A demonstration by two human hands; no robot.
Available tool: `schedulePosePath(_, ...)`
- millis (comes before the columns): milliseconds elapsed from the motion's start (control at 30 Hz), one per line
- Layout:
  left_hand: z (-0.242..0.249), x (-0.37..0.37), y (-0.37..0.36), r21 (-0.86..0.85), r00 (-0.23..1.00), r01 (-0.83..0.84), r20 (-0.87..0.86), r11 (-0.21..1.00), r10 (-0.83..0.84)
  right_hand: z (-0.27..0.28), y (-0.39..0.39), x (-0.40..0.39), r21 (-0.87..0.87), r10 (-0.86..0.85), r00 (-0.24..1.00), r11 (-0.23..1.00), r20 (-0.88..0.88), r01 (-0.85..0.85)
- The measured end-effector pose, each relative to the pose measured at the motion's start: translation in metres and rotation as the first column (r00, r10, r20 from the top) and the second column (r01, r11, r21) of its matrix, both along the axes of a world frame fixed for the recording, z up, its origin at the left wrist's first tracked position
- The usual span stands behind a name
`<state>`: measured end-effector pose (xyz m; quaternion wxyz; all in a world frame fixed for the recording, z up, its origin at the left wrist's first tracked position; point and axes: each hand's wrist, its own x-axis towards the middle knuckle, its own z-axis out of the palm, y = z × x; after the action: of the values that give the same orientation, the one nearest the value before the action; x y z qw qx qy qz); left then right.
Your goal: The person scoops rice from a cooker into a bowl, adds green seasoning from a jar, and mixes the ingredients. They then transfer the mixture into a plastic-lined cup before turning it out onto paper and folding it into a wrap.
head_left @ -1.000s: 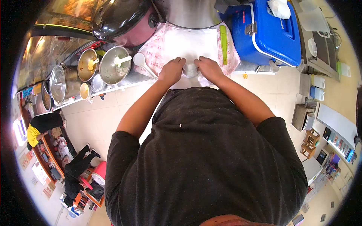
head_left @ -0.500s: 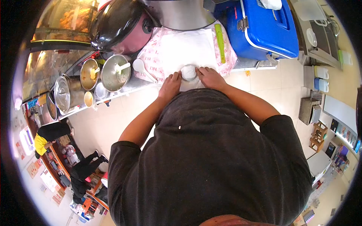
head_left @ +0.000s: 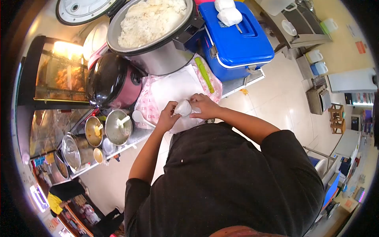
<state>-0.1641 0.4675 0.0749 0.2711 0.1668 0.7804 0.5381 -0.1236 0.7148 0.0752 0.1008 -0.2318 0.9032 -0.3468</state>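
A small white paper-wrapped bundle (head_left: 183,108) is held between my two hands at the counter's near edge. My left hand (head_left: 169,115) grips its left side with bent fingers. From the right, my right hand (head_left: 203,106) closes its fingers on the bundle and its loose white wrapping. Beyond them, white paper sheets (head_left: 173,85) lie on a pink-and-white printed sheet (head_left: 144,93). A green utensil (head_left: 204,74) rests to the right of the paper, and a white spoon (head_left: 141,117) lies to the left. What is inside the bundle is hidden.
An open cooker of rice (head_left: 152,21) stands behind the paper, beside a black-and-pink cooker (head_left: 112,81). On the blue cooler (head_left: 237,39) sit white wrapped bundles (head_left: 229,16). Metal bowls (head_left: 118,127) stand at the left. Two people are at the lower left.
The view has turned and tilted up, bringing the rice into sight. My hands have moved from flanking the round white item on the paper to holding a wrapped bundle.
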Motion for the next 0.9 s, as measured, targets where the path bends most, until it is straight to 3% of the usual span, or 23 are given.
schedulePosePath(67, 0.004, 0.002, 0.002, 0.349, 0.993, -0.115, 0.061, 0.93, 0.1, 0.005, -0.01, 0.002, -0.324, -0.191, 0.977, 0.934, -0.096, 0.15)
schedulePosePath(133, 0.046, 0.001, 0.013, 0.383, 0.988, -0.156, 0.079, 0.91, 0.136, 0.03, -0.034, 0.001, -0.592, -0.278, 0.905, 0.688, 0.32, 0.421)
schedulePosePath(200, 0.059, -0.003, 0.012, 0.428, 0.984, -0.165, 0.126, 0.888, 0.122, 0.049, -0.054, -0.001, -0.677, -0.182, 0.771, 0.387, 0.61, 0.627)
schedulePosePath(233, 0.071, -0.008, 0.009, 0.246, 0.991, -0.114, -0.034, 0.963, 0.126, 0.062, -0.062, -0.002, -0.713, -0.176, 0.768, 0.291, 0.616, 0.638)
schedulePosePath(267, 0.084, -0.014, 0.007, 0.228, 0.96, -0.077, -0.245, 0.971, 0.133, 0.071, -0.065, -0.003, -0.732, -0.063, 0.754, 0.201, 0.654, 0.651)
schedulePosePath(333, 0.116, -0.021, 0.008, 0.175, 0.773, -0.017, -0.623, 0.984, 0.124, 0.085, -0.069, 0.001, -0.73, 0.17, 0.718, 0.011, 0.675, 0.684)
schedulePosePath(367, 0.135, -0.021, 0.013, 0.208, 0.769, 0.011, -0.627, 0.978, 0.124, 0.091, -0.07, 0.006, -0.708, 0.203, 0.691, 0.014, 0.694, 0.706)
schedulePosePath(433, 0.14, -0.029, 0.009, 0.199, 0.836, 0.256, -0.537, 0.946, -0.113, 0.091, -0.069, 0.01, -0.722, 0.267, 0.694, 0.008, 0.669, 0.692)
schedulePosePath(500, 0.139, -0.037, 0.006, 0.192, 0.811, 0.425, -0.514, 0.884, -0.279, 0.092, -0.064, 0.012, -0.766, 0.297, 0.722, 0.057, 0.625, 0.64)
schedulePosePath(600, 0.137, -0.041, 0.016, 0.191, 0.721, 0.426, -0.662, 0.884, -0.205, 0.109, -0.053, 0.016, -0.659, 0.294, 0.644, -0.056, 0.707, 0.75)
schedulePosePath(633, 0.137, -0.041, 0.022, 0.184, 0.693, 0.457, -0.687, 0.871, -0.218, 0.126, -0.049, 0.018, -0.694, 0.302, 0.668, -0.029, 0.68, 0.719)
schedulePosePath(733, 0.144, -0.043, 0.043, 0.112, 0.598, 0.535, -0.751, 0.837, -0.281, 0.144, -0.032, 0.023, -0.756, 0.115, 0.748, 0.069, 0.654, 0.65)
schedulePosePath(767, 0.152, -0.045, 0.05, 0.057, 0.561, 0.557, -0.761, 0.829, -0.325, 0.16, -0.026, 0.025, -0.769, 0.093, 0.766, -0.012, 0.636, 0.639)
schedulePosePath(833, 0.168, -0.048, 0.061, -0.116, 0.476, 0.57, -0.76, 0.813, -0.442, 0.17, -0.001, 0.022, -0.782, -0.054, 0.78, -0.035, 0.624, 0.623)
schedulePosePath(900, 0.168, -0.047, 0.064, -0.026, 0.558, 0.511, -0.75, 0.859, -0.354, 0.183, 0.034, 0.007, -0.786, -0.218, 0.759, -0.084, 0.614, 0.612)
